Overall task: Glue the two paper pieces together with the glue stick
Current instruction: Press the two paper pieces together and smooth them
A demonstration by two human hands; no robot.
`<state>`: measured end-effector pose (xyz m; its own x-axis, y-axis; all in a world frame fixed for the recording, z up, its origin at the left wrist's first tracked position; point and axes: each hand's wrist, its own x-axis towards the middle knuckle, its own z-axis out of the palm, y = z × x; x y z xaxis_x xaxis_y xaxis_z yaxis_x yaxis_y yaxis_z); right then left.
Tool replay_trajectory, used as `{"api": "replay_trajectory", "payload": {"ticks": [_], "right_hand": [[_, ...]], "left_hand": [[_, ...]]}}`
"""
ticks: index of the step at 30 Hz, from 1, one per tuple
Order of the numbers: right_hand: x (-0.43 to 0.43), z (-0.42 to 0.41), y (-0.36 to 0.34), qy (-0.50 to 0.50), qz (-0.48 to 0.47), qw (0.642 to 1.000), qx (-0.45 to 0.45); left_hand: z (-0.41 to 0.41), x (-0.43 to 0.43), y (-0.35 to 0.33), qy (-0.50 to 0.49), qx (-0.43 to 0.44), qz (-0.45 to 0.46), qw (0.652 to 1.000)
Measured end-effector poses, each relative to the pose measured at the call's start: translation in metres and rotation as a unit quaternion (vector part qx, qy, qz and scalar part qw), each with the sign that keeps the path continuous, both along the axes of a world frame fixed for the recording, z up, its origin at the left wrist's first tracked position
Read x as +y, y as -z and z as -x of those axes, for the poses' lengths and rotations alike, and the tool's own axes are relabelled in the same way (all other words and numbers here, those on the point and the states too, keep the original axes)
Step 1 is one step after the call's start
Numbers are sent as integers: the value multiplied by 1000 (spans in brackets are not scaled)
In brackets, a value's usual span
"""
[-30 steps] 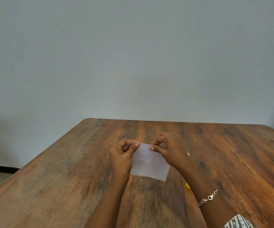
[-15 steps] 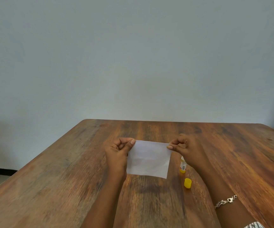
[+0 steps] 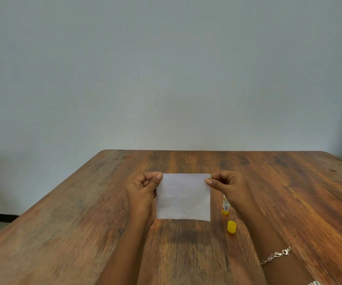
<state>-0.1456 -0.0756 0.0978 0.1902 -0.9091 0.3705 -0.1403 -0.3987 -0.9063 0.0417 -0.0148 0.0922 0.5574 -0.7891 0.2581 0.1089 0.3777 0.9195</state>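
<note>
Head view: paper held up between both hands

Nearest, a bracelet (image 3: 276, 255) circles the right wrist. Just left of that forearm a yellow cap (image 3: 231, 226) sits on the table (image 3: 83, 223). Beyond it is the glue stick (image 3: 225, 205), partly hidden under the right hand (image 3: 227, 185). Between that hand and the left hand (image 3: 143, 188) hangs the paper (image 3: 183, 197), each top corner pinched by thumb and curled fingers. Whether it is one sheet or two is unclear.

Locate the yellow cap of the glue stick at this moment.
In the head view the yellow cap sits on the table right of centre, just nearer the person than the glue stick and beside the lower right corner of the paper.
</note>
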Motion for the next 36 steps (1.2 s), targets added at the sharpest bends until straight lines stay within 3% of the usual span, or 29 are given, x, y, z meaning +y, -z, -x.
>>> {"api": "replay_trajectory", "payload": {"ticks": [2, 3, 6, 9, 12, 21, 31, 36], "right_hand": [[0, -3, 1, 19, 9, 1000, 0], [0, -4, 1, 26, 15, 1000, 4], [2, -8, 1, 39, 34, 998, 22], [5, -12, 0, 41, 56, 996, 50], [10, -16, -1, 28, 76, 994, 71], [16, -21, -4, -6, 96, 989, 111], [12, -8, 11, -13, 87, 977, 193], [12, 1, 19, -5, 83, 969, 234]], "left_hand": [[0, 2, 0, -25, -33, -5, 999], [0, 3, 0, -66, -93, -5, 993], [6, 6, -5, -196, -343, 26, 918], [24, 6, -11, -166, -491, 70, 853], [38, 3, -15, -94, -559, 80, 820], [38, -3, -17, -64, -544, 49, 836], [23, -2, -20, -80, -366, 30, 927], [20, 0, -18, -74, -293, 9, 953]]}}
